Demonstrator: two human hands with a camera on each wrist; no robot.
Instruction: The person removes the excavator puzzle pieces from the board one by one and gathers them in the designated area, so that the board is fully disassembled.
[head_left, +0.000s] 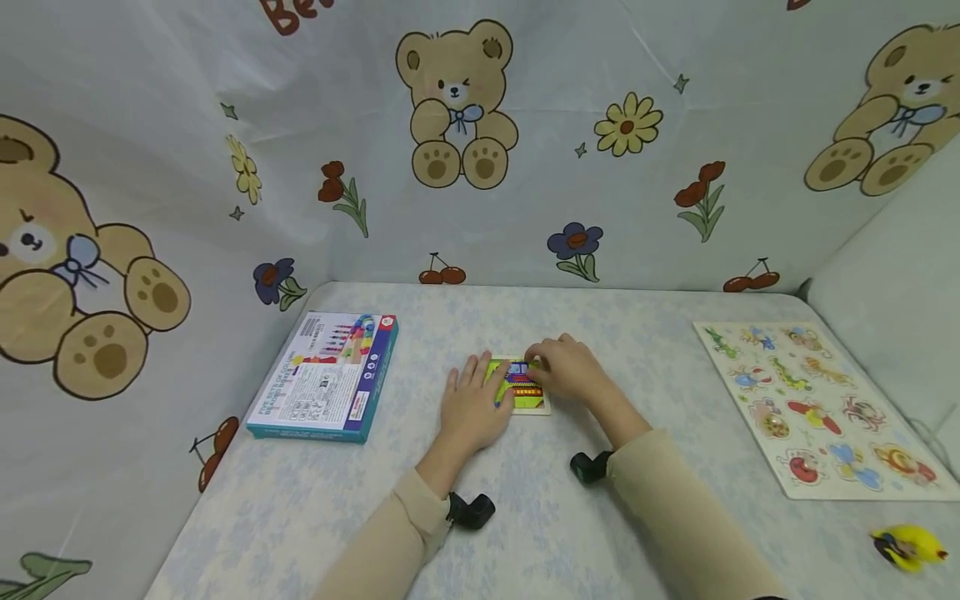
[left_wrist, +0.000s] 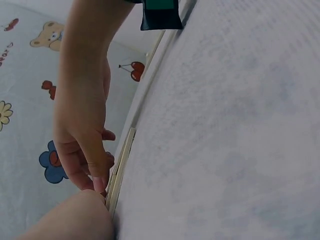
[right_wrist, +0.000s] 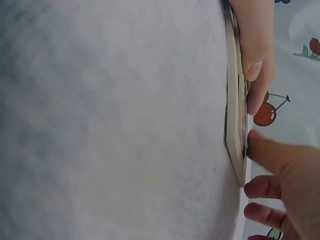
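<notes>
A small flat picture puzzle (head_left: 531, 402) with a light wooden edge lies on the table, showing a colourful vehicle-like picture on yellow-green. My left hand (head_left: 472, 404) rests along its left side, fingers extended, fingertips over the picture. At the upper right part, my right hand (head_left: 573, 371) bends its fingers down, with thumb and fingertips at the picture. In the right wrist view, the right thumb (right_wrist: 270, 152) touches the top of the board's edge (right_wrist: 233, 110). Whether a loose piece sits between the right thumb and index finger is hidden.
A boxed set (head_left: 322, 375) with a teal side lies at the left. Toward the right edge is a large board of animal pictures (head_left: 825, 400), with a small yellow toy (head_left: 909, 546) in front of it. A bear-print cloth (head_left: 525, 217) hangs behind the table.
</notes>
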